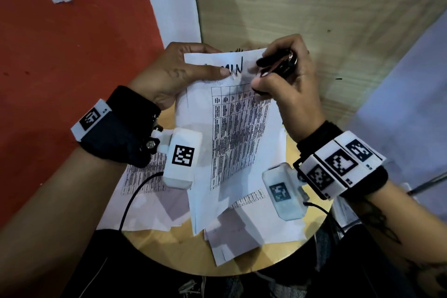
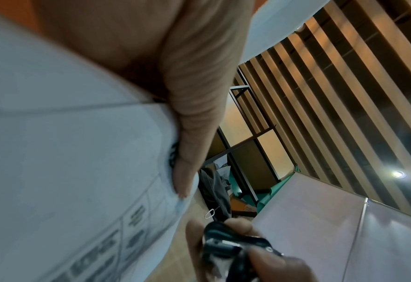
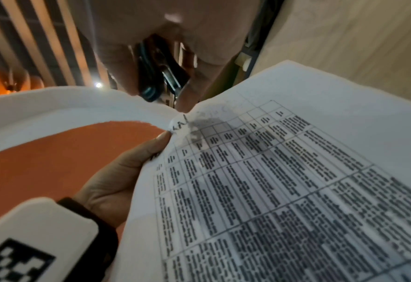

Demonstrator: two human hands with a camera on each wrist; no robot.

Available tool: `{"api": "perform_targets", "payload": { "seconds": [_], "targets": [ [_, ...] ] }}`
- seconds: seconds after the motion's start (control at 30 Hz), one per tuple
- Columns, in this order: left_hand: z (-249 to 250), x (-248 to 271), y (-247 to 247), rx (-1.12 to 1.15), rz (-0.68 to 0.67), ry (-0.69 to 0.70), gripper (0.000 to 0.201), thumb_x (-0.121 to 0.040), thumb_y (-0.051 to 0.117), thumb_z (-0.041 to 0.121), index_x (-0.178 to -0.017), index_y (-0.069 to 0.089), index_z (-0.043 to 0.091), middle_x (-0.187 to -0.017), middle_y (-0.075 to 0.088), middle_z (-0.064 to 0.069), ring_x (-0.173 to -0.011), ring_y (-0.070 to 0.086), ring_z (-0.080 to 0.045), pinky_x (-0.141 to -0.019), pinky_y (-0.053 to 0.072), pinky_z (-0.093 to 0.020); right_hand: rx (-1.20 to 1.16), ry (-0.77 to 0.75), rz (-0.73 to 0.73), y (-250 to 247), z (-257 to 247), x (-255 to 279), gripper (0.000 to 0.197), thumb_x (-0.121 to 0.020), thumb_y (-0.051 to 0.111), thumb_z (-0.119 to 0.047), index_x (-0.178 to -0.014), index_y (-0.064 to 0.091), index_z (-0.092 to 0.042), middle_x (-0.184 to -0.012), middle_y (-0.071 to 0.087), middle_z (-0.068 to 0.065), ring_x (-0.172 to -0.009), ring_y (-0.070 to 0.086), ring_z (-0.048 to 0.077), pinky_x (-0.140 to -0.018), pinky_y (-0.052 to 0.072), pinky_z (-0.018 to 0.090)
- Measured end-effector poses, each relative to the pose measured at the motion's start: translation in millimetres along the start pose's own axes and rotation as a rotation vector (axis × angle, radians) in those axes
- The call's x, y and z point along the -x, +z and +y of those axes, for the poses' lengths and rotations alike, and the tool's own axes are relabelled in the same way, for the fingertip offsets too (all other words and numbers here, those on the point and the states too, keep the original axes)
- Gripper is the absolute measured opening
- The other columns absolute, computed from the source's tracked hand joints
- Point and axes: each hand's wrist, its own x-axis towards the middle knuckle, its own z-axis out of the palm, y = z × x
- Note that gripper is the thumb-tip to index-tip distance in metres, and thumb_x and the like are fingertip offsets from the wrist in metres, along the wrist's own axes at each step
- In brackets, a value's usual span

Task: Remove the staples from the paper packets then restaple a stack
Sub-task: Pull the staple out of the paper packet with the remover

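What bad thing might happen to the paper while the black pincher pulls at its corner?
The held packet already looks rough and torn by the left hand's thumb, so another tug with the staple remover in the right hand could rip it further. The packet also hangs in the air, so freed sheets might slip onto the round table.

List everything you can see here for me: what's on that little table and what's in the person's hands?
Paper packet: one, white with a printed table, held up over the table, top corner frayed.
Staple remover: one, black with metal parts, at the packet's top corner.
Loose sheets: several, white, lying scattered and overlapping on the table.
Round table: one, light wood, below the hands.
Wrist cameras: two, white with black square markers.
Left hand: pinches the packet's top, thumb on front.
Right hand: fingers curled round the staple remover.
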Motion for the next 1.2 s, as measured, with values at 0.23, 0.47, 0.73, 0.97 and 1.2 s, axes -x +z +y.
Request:
{"api": "perform_targets", "payload": {
  "seconds": [0.23, 0.47, 0.73, 0.97, 1.2],
  "targets": [
    [3, 3, 11, 0.062, 0.013, -0.007, 0.014, -0.067, 0.07, 0.008, -0.078, 0.062, 0.01, -0.057, 0.065, 0.007, -0.051, 0.059, -0.004, -0.055, 0.05, -0.016, 0.359, 0.013, 0.044, 19, 5, -1, 0.018, -0.08, 0.062, -0.025, -0.078, 0.055, -0.008, -0.08, 0.06, 0.011, -0.077, 0.056, 0.026, -0.071, 0.044, 0.036],
    [1, 0, 11, 0.054, 0.035, -0.034, 0.013, -0.07, 0.07, 0.0, -0.076, 0.063, 0.009, -0.057, 0.066, 0.004, -0.051, 0.061, -0.006, -0.053, 0.05, -0.017, 0.459, -0.03, 0.037, 20, 3, -2, 0.012, -0.077, 0.063, -0.016, -0.08, 0.064, -0.005, -0.083, 0.067, 0.01, -0.078, 0.061, 0.025, -0.075, 0.047, 0.039],
    [-2, -3, 10, 0.04, 0.08, -0.063, 0.023, -0.064, 0.076, -0.005, -0.078, 0.065, 0.009, -0.06, 0.068, 0.0, -0.051, 0.063, -0.011, -0.056, 0.055, -0.021, 0.5, 0.025, 0.034, 18, -2, -1, 0.009, -0.075, 0.072, -0.016, -0.077, 0.068, -0.008, -0.077, 0.069, 0.004, -0.073, 0.062, 0.019, -0.072, 0.047, 0.031],
    [-7, -2, 15, 0.008, 0.1, 0.022, 0.027, -0.067, 0.073, -0.004, -0.083, 0.061, 0.015, -0.059, 0.062, 0.003, -0.05, 0.057, -0.007, -0.055, 0.049, -0.017, 0.613, -0.026, 0.02, 21, -5, -1, 0.018, -0.076, 0.062, -0.021, -0.078, 0.068, -0.005, -0.079, 0.068, 0.012, -0.077, 0.061, 0.028, -0.072, 0.046, 0.041],
    [-5, 1, 22, -0.031, 0.136, 0.026, 0.057, -0.045, 0.076, 0.023, -0.094, 0.047, 0.025, -0.081, 0.05, -0.014, -0.062, 0.05, -0.017, -0.065, 0.041, -0.032, 0.655, -0.039, -0.018, 19, -6, -2, 0.02, -0.078, 0.057, -0.023, -0.08, 0.068, -0.006, -0.079, 0.067, 0.011, -0.077, 0.06, 0.028, -0.071, 0.046, 0.041]
  ]
}}
